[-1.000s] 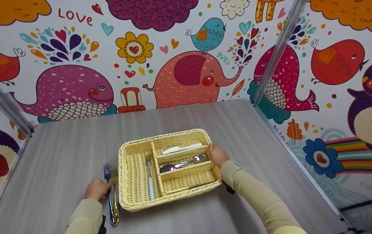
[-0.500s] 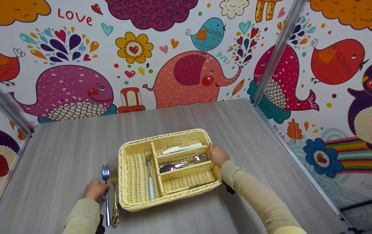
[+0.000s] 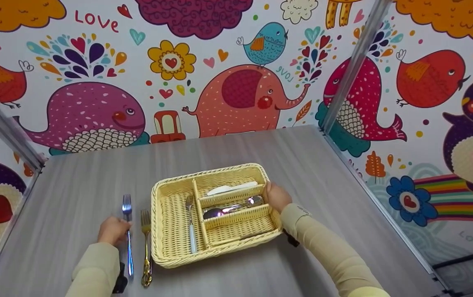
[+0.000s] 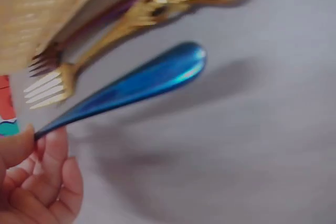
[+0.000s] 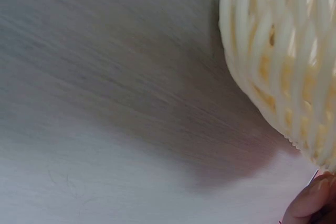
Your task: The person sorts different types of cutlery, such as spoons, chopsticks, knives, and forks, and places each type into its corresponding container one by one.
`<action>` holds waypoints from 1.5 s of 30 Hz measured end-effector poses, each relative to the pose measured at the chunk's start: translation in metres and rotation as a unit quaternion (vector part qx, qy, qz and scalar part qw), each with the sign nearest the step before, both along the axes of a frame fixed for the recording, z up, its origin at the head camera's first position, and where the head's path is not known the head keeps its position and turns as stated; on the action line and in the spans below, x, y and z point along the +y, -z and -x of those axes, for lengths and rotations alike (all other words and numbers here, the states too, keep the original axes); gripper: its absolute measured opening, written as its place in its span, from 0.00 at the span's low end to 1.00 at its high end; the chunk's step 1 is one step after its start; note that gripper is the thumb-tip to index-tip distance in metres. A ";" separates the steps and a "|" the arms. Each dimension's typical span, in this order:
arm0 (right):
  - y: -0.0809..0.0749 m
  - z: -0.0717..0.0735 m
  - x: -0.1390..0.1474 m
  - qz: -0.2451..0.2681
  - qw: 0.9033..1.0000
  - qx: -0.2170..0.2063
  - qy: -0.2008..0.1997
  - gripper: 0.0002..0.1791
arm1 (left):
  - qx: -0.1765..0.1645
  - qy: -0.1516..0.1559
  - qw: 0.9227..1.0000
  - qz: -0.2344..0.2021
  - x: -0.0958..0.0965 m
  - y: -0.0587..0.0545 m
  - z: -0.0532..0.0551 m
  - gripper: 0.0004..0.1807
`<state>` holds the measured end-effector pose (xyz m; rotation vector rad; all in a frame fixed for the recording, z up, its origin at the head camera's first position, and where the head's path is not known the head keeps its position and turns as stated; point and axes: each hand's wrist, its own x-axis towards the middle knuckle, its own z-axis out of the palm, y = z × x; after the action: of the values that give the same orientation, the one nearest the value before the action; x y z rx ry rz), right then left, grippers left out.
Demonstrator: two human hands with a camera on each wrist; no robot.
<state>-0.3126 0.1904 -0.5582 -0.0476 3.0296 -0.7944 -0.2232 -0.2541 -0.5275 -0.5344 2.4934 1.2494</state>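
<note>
In the head view my left hand (image 3: 113, 231) pinches a shiny blue fork (image 3: 130, 255) between thumb and fingers, tines pointing away from me. The left wrist view shows its blue handle (image 4: 152, 82) raised over the tabletop, casting a shadow. To its right lies a gold fork (image 3: 146, 247) with an ornate handle. A darker fork (image 4: 47, 61) shows between it and the basket in the left wrist view. My right hand (image 3: 277, 197) grips the right rim of a woven cutlery basket (image 3: 172, 235); the right wrist view catches only a fingertip (image 5: 310, 200) at its edge.
The basket holds a fork (image 3: 192, 237) in its long left compartment, a white knife (image 3: 230, 188) in the back one and spoons (image 3: 214, 213) in the middle one. The grey table (image 3: 96, 177) meets a patterned back wall (image 3: 170, 90) and side panels with metal posts.
My left hand has moved the blue fork leftward and slightly away from me, separating it from the gold fork it lay against. My right hand and the basket have stayed put.
</note>
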 end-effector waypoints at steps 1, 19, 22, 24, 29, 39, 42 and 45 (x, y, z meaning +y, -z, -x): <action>0.000 0.000 0.000 0.002 1.000 -0.001 0.001 0.28 | 0.007 0.002 1.000 -0.001 0.001 -0.005 0.002 0.12; 0.003 0.004 0.004 -0.002 1.000 -0.008 0.003 0.29 | 0.039 0.052 0.994 -0.091 0.071 -0.045 0.033 0.14; 0.003 0.004 0.004 0.001 1.000 -0.012 0.008 0.29 | 0.026 0.072 0.990 -0.116 0.085 -0.042 0.035 0.09; 0.003 0.005 0.004 0.000 1.000 -0.011 0.009 0.29 | 0.020 0.076 0.989 -0.127 0.094 -0.039 0.036 0.09; 0.003 0.006 0.004 -0.009 1.000 0.002 -0.004 0.27 | 0.012 0.062 0.991 -0.119 0.114 -0.029 0.041 0.08; 0.010 0.006 0.003 0.008 1.000 0.019 0.001 0.28 | 0.019 0.047 0.997 -0.066 0.133 -0.003 0.050 0.13; 0.010 0.005 0.002 0.012 1.000 0.017 -0.003 0.28 | 0.019 0.045 0.998 -0.043 0.132 0.002 0.049 0.14; 0.009 0.005 0.000 0.018 1.000 0.007 0.005 0.28 | 0.024 0.043 0.998 -0.032 0.131 0.005 0.048 0.15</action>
<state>-0.3173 0.1907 -0.5671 -0.0383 3.0299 -0.8543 -0.2708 -0.1233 -0.5326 -0.3818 2.4790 1.3182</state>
